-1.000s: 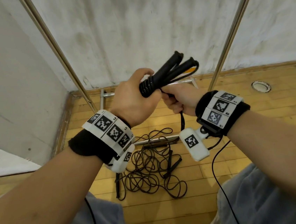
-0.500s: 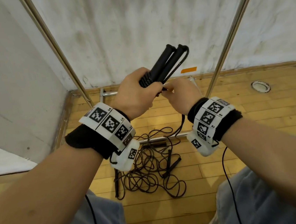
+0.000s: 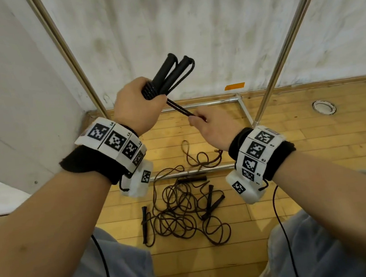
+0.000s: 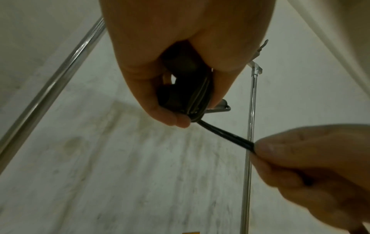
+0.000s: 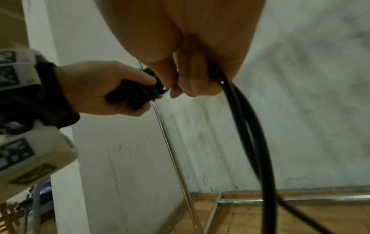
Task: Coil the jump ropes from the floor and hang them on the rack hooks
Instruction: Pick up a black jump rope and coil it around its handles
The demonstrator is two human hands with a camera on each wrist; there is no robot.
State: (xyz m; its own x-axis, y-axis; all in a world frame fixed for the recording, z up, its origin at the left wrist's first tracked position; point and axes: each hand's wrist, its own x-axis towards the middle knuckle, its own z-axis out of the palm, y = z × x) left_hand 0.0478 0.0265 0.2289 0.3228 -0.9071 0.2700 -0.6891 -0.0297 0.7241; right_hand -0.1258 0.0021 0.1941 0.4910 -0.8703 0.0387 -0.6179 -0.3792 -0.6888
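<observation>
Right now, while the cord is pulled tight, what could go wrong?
1. The right hand pinches only the doubled cord end; if it slips, the wraps around the black handles in the left hand may loosen.
2. A loop of cord hangs below the right hand and might catch on the rack frame.
3. The tangled ropes on the floor lie close by the person's legs, a possible trip hazard.

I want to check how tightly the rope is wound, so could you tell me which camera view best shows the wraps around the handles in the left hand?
The head view: the wraps show as distinct turns around the handles, clear of the left hand. In the left wrist view the fingers hide most of them, dark and edge-on. The right wrist view shows them blurred in that hand's grip.
</observation>
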